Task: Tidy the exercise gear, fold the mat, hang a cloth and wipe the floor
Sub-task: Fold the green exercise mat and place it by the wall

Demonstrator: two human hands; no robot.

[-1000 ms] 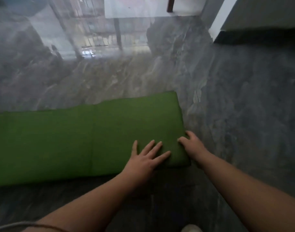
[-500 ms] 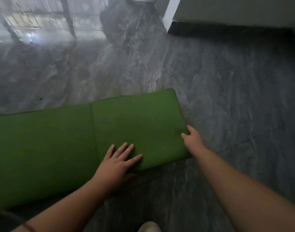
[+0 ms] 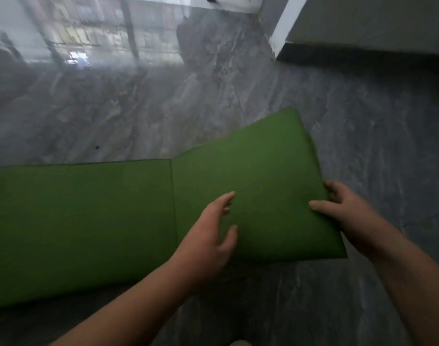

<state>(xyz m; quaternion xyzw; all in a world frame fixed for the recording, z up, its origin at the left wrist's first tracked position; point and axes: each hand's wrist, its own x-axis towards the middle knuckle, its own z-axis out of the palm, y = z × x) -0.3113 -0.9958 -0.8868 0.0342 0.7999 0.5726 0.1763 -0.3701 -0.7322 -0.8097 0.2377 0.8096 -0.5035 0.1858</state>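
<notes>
- The green mat (image 3: 128, 221) lies lengthwise on the grey marble floor (image 3: 138, 108) and runs off the left edge of the view.
- A crease crosses the mat near the middle of the view. The section left of the crease lies flat on the floor.
- The section right of the crease is tilted upward. Its far right corner stands clear of the floor.
- The right hand (image 3: 348, 211) grips the right end edge of the raised section. The thumb lies on the top face; the other fingers curl around the edge and pass under it.
- The left hand (image 3: 208, 236) is over the raised section, just right of the crease and close to the mat's near edge. Its fingers are spread and loosely extended, and they hold nothing. Whether the palm touches the mat cannot be determined.
- Both forearms enter from the bottom of the view, one on each side of the raised section.
- The polished floor shows window reflections at upper left.
- A white wall corner (image 3: 285, 23) with a dark base strip stands at upper right, well apart from the mat.
</notes>
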